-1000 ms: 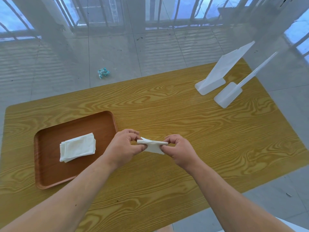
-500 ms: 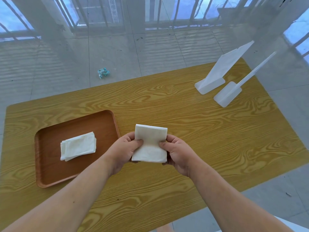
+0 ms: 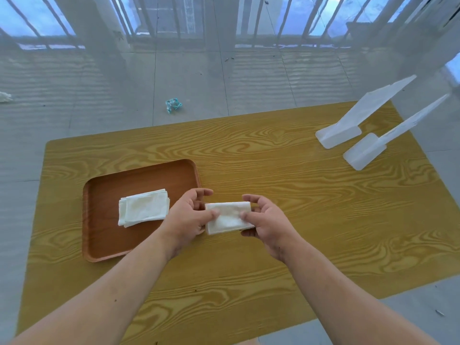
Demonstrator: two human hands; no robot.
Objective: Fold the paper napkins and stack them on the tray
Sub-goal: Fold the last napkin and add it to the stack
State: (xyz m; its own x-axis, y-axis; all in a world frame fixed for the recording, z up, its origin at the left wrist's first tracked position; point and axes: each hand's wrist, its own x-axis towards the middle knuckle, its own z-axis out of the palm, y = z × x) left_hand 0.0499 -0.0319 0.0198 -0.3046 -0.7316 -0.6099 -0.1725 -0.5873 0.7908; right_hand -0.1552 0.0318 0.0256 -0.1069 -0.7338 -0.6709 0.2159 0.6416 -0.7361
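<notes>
A white paper napkin (image 3: 227, 217), folded into a narrow rectangle, is held just above the wooden table (image 3: 298, 207), right of the tray. My left hand (image 3: 189, 217) pinches its left end and my right hand (image 3: 263, 220) pinches its right end. A brown tray (image 3: 104, 245) lies on the table's left half. A small stack of folded white napkins (image 3: 144, 207) rests in the tray's middle, close to my left hand.
Two white plastic stands (image 3: 348, 130) lean at the table's far right corner. A crumpled teal wrapper (image 3: 173, 105) lies on the tiled floor beyond the table. A sheer curtain hangs at the right.
The napkin was a taller rectangle held upright; it is now folded in half into a narrower strip. The view has shifted, so tray and table appear further right.
</notes>
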